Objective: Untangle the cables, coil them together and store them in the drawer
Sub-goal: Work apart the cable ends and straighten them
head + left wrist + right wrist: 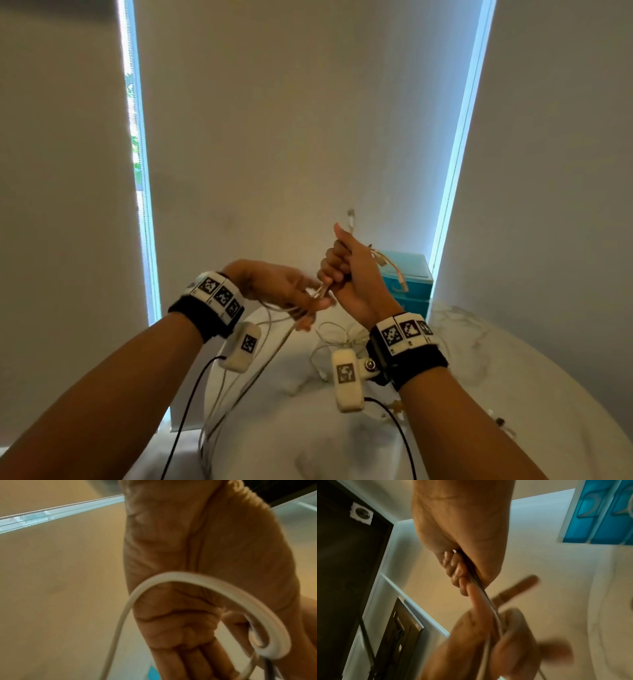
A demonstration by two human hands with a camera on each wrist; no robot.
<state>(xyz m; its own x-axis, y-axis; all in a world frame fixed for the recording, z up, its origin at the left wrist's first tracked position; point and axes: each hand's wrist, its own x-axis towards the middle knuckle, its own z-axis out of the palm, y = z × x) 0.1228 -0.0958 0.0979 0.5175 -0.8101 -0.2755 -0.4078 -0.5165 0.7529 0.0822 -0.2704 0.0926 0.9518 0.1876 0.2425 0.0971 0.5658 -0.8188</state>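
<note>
Two hands: my right hand (349,274) fists the cables (274,347); left hand (274,284) blurred, grip unclear. Only the left-wrist view shows one loop (188,576) crossing its palm.

Dim; daylight at blind gaps (459,154); wrist views blurred, perhaps motion.

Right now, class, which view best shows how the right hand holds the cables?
The right wrist view: the right hand curls its fingers round the cables, seen close. The head view shows that fist from behind, connector ends above. The left wrist view shows the left hand and a white loop.
</note>
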